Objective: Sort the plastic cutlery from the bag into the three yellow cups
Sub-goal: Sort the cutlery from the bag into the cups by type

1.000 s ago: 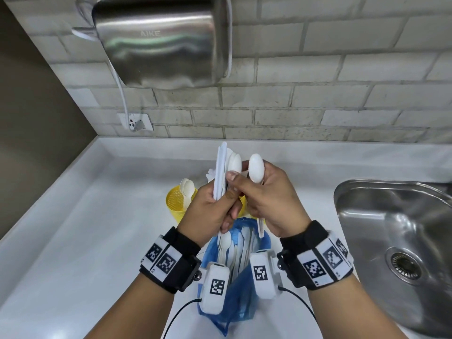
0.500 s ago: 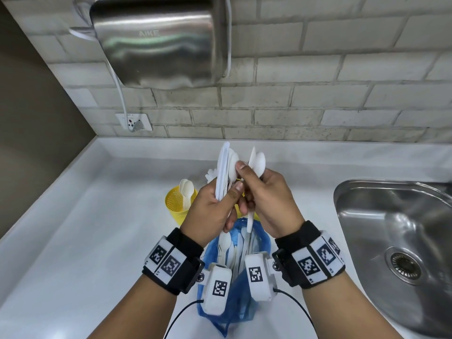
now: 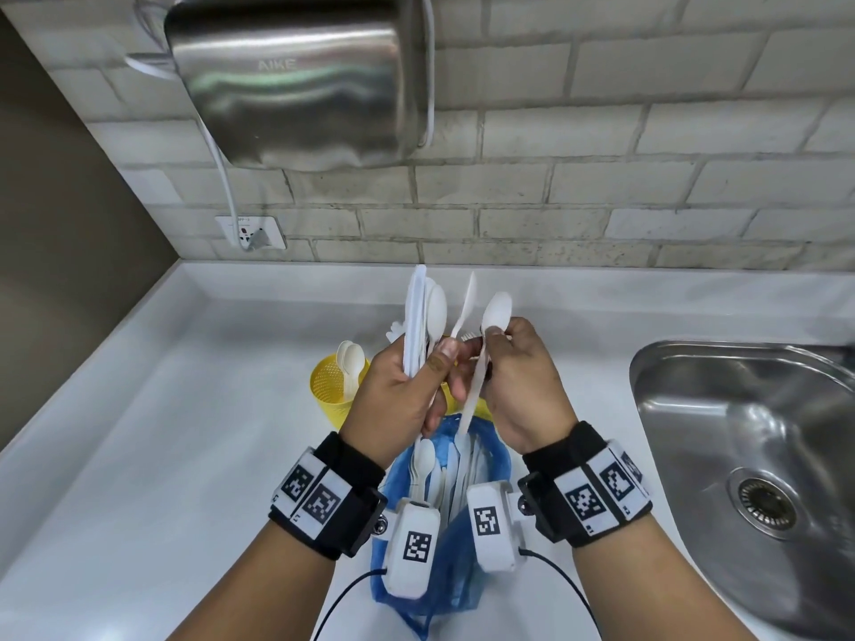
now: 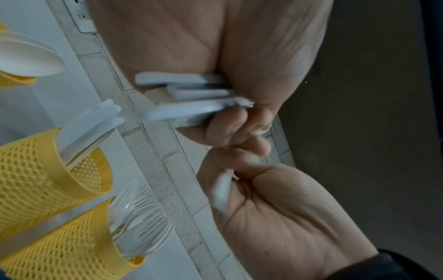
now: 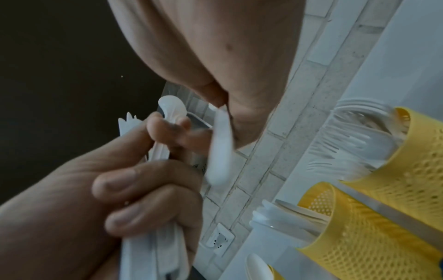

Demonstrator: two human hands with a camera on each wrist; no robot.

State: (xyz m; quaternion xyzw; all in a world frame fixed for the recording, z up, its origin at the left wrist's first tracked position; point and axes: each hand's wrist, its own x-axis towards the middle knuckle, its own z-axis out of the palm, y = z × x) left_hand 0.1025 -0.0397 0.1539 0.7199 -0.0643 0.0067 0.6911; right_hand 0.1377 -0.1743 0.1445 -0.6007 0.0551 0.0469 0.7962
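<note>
Here we see a bundle of white cutlery (image 3: 418, 326) upright in the left hand (image 3: 398, 395), whose fingers are curled tight around it, while the right hand (image 3: 523, 386) pinches a single white spoon (image 3: 490, 335) just beside it. Below both lies the blue bag (image 3: 462, 460) holding more cutlery on the white table (image 3: 162, 455); behind the hands a yellow cup (image 3: 335, 388) holds spoons, and a steel sink (image 3: 749, 478) sits to the right

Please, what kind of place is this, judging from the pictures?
Probably a washroom or pantry corner: a steel hand dryer hangs on the brick-tiled wall, above a white counter with a steel sink.
</note>
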